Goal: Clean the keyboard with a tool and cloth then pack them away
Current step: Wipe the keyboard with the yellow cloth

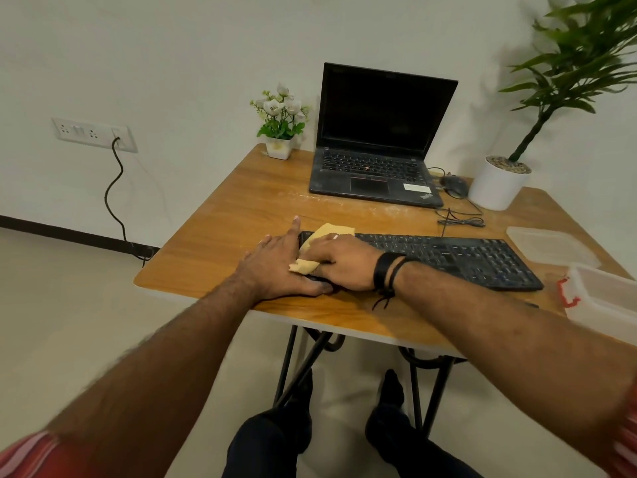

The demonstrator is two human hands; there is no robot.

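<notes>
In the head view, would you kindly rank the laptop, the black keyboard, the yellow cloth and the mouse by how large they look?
1. Laptop and black keyboard: similar extent, and the keyboard lies nearer the camera, so unranked.
2. Yellow cloth, partly under the right hand.
3. Mouse, farther away.

Left hand [275,267] flat, fingers straight, right hand [344,263] beside it, fingers curled, both forearms extended
</notes>
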